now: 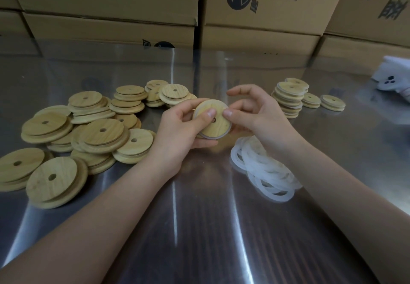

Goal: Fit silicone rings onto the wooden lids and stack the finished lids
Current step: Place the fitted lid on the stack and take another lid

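A: Which step are you in now?

B: You are seating the ring, I think. Your left hand [179, 133] grips the wooden lid [218, 128] above the table [199, 217], thumb on its face. Your right hand [259, 117] pinches its edge, with the index finger lifted free. A white silicone ring [213, 137] shows at the lower rim.

A: And next?

B: Probably you press the ring in all around, then carry the lid to the finished stack [288, 97] on your right.

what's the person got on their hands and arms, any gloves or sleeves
No gloves on the left hand or right hand. No rings, watch or bracelet show. Both forearms are bare, with no sleeve in view. Thumbnails short, unpainted.
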Available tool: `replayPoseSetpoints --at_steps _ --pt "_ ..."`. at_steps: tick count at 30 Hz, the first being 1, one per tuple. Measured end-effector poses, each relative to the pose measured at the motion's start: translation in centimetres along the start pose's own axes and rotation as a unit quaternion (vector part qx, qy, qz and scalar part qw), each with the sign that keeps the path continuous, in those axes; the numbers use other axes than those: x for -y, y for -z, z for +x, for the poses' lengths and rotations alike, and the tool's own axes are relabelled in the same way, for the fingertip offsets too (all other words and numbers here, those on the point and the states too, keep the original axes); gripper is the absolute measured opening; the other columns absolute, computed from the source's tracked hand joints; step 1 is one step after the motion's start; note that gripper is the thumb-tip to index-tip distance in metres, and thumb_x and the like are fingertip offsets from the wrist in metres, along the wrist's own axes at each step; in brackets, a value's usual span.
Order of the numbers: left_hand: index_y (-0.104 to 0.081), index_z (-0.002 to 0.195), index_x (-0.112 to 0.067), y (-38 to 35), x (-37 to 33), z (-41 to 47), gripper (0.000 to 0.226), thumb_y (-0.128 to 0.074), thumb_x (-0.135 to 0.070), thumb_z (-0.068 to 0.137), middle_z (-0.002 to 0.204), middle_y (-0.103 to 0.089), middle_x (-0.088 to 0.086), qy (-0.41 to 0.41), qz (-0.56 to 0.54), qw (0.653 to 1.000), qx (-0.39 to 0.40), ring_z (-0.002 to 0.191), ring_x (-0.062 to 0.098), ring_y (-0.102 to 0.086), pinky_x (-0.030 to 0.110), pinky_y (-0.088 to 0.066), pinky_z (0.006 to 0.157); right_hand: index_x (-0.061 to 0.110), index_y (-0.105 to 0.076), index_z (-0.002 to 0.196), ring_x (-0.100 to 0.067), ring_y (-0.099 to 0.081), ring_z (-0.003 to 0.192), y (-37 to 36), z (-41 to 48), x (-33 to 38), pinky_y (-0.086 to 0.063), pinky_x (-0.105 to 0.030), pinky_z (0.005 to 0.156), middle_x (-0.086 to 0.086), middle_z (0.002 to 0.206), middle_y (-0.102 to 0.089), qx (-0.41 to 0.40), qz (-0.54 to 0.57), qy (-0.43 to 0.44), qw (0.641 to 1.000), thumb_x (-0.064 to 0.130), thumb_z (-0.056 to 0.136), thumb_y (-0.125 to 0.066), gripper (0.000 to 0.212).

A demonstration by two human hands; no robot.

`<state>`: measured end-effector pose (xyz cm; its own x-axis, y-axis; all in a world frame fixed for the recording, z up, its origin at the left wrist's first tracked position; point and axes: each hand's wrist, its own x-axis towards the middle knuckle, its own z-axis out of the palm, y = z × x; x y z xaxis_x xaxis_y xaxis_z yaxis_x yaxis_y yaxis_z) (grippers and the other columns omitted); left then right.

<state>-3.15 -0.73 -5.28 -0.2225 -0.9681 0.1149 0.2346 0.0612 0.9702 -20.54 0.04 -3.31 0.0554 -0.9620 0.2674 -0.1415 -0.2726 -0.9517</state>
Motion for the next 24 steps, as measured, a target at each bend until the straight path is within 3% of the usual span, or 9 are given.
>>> replayPoseSetpoints --at_steps 3,9,14,18,21,24 --pt "-0.064 0.123 -0.014 -0.1 0.0 -0.1 0.031 -0.065 -0.018 0.092 0.101 -0.075 0.004 0.007 -0.001 1.000 0.004 0.086 0.017 -0.073 0.030 -0.059 0.060 0.020 -0.057 0.112 -0.026 -0.063 0.072 0.2 0.0 0.2 -0.054 -0.036 0.063 -0.008 0.077 -0.068 -0.003 0.018 -0.003 1.000 0.005 0.088 -0.069 0.031" --pt "-0.064 0.118 -0.017 -0.2 -0.3 -0.2 0.022 -0.061 -0.022 0.096 0.101 -0.073 0.009 0.024 0.022 0.999 -0.005 0.077 0.022 -0.074 0.034 -0.061 0.061 0.013 -0.069 0.104 -0.017 -0.061 0.067 1.4 0.5 0.7 -0.054 -0.025 0.054 -0.013 0.091 -0.065 -0.082 0.079 -0.011 0.993 0.001 0.093 -0.060 0.018" --pt "-0.067 0.108 -0.012 -0.4 -0.3 -0.4 0.015 -0.058 -0.019 0.098 0.094 -0.074 0.008 0.033 0.060 0.998 0.007 0.072 0.019 -0.071 0.029 -0.059 0.059 0.008 -0.070 0.096 -0.016 -0.070 0.077 3.6 1.2 0.5 -0.057 -0.022 0.061 -0.012 0.103 -0.069 -0.227 0.160 -0.029 0.960 0.002 0.096 -0.056 0.015" --pt "-0.069 0.105 -0.010 -0.4 -0.4 -0.5 0.016 -0.056 -0.016 0.099 0.092 -0.074 0.007 0.036 0.077 0.996 0.010 0.069 0.016 -0.070 0.029 -0.059 0.061 0.004 -0.066 0.107 -0.020 -0.073 0.084 5.9 1.8 0.3 -0.059 -0.025 0.069 -0.015 0.104 -0.070 -0.339 0.172 -0.028 0.925 0.004 0.096 -0.057 0.014" --pt "-0.069 0.104 -0.010 -0.5 -0.4 -0.5 0.016 -0.055 -0.015 0.099 0.090 -0.074 0.007 0.036 0.083 0.996 0.012 0.069 0.016 -0.070 0.029 -0.059 0.062 -0.001 -0.063 0.115 -0.017 -0.073 0.075 7.2 2.0 0.1 -0.059 -0.025 0.071 -0.016 0.101 -0.069 -0.385 0.159 -0.014 0.909 0.003 0.096 -0.057 0.020" --pt "-0.069 0.104 -0.010 -0.5 -0.4 -0.5 0.016 -0.054 -0.015 0.099 0.088 -0.074 0.005 0.037 0.089 0.995 0.014 0.068 0.016 -0.070 0.029 -0.059 0.063 -0.003 -0.061 0.118 -0.022 -0.071 0.082 8.2 2.1 -0.3 -0.060 -0.027 0.077 -0.023 0.114 -0.066 -0.401 0.124 -0.015 0.908 0.002 0.095 -0.059 0.023"
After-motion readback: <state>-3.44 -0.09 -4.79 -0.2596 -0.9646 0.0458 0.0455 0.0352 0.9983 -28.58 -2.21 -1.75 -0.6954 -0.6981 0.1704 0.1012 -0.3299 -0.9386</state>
